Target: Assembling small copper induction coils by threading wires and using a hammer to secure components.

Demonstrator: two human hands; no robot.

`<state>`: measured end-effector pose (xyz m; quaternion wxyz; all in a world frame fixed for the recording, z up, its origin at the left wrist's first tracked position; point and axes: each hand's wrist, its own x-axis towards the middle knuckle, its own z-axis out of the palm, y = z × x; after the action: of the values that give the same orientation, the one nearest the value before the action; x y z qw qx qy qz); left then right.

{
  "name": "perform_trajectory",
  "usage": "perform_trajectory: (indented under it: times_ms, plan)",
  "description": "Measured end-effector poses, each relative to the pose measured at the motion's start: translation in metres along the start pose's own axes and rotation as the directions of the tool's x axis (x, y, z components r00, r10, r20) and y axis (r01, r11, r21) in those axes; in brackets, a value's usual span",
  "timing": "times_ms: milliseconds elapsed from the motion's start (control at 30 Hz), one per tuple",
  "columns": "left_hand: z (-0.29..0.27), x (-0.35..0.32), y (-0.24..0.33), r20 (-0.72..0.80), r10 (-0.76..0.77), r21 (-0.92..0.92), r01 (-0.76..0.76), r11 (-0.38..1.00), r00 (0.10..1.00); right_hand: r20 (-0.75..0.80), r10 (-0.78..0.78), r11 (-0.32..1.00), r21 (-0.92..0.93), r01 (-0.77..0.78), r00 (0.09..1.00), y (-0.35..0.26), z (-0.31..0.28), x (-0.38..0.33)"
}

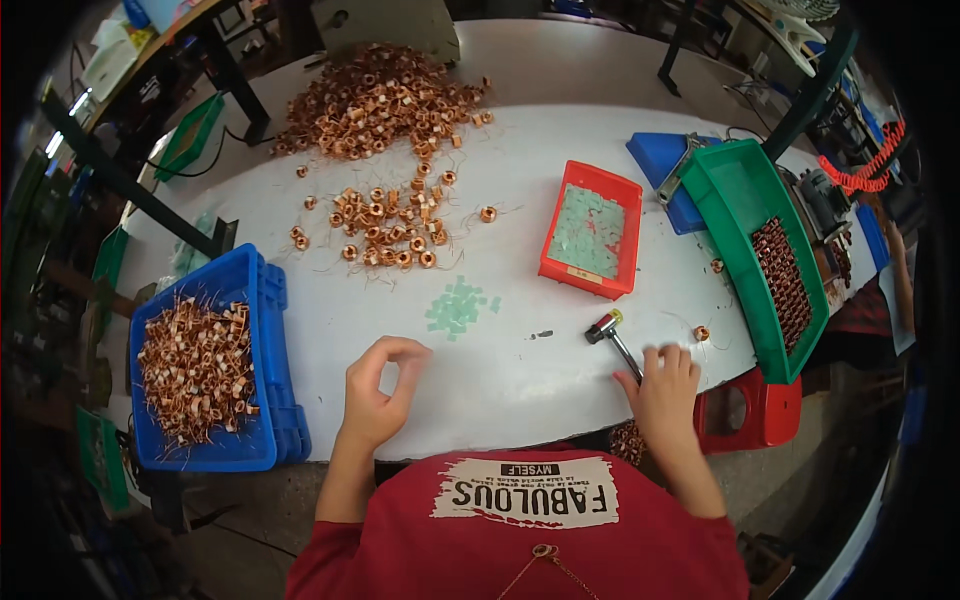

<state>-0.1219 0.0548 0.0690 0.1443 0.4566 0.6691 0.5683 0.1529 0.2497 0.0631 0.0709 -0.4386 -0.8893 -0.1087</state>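
My left hand is over the near table, thumb and forefinger curled into a loop with the tips close together; anything between them is too small to make out. Just beyond it lies a loose heap of small pale-green squares. At the right, my right hand is on the handle end of a small hammer, whose black and yellow head points away from me. The fingers cover the end of the handle. Past the hammer, a red tray holds many more green squares.
Copper wire coils form a large pile at the back and a smaller group before it. Coils also fill a blue bin at left. A green bin at right contains rows of coils. A red stool stands below the table edge.
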Motion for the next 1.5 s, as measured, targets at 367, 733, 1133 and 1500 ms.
perform_trajectory:
  times_ms: [367,733,1133,1500]
  plan:
    - [0.010,-0.012,0.000,-0.001,-0.123,-0.086,0.123,0.989,0.992,0.108,-0.661,0.668,0.537,0.516,0.743,-0.105,0.028,0.284]
    - [0.000,-0.030,0.008,-0.043,-0.372,-0.295,0.344,0.891,0.927,0.151,-0.671,0.656,0.578,0.486,0.726,-0.106,0.037,0.291]
    - [0.033,0.046,0.018,0.701,-0.203,-0.624,0.726,0.289,0.684,-0.147,-0.949,0.031,0.836,0.547,0.278,-0.079,-0.083,0.160]
    - [0.066,0.037,0.016,0.741,-0.085,-0.616,0.726,0.306,0.666,-0.122,-0.982,0.017,0.707,0.707,0.146,-0.070,-0.094,0.145]
